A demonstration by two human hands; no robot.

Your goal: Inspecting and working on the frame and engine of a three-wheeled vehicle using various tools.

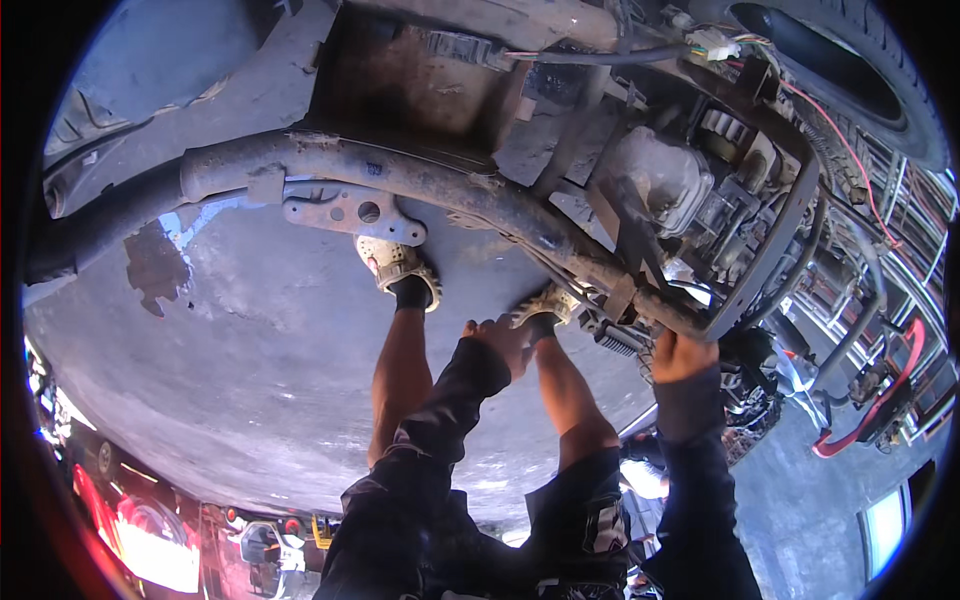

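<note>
A rusty, dark metal frame tube (pixel 400 170) curves across the view above both hands, part of a stripped vehicle frame. My right hand (pixel 684 356) is closed beneath the tube's right end, close to a small black coil spring (pixel 617 340); what its fingers grip is hidden. My left hand (pixel 507 342) hangs below the middle of the tube, apart from it. Its fingers are loosely bent and slightly apart, with nothing visible in them. A flat grey bracket with holes (pixel 355 211) sits under the tube to the left.
A dirty engine (pixel 660 180) fills the frame's right side, with loose wires (pixel 715 45) above and a tire (pixel 840 60) at the far right. Metal racks (pixel 915 210) and a red bar (pixel 905 375) stand beyond. My shoes (pixel 400 268) rest on the grey floor (pixel 250 370).
</note>
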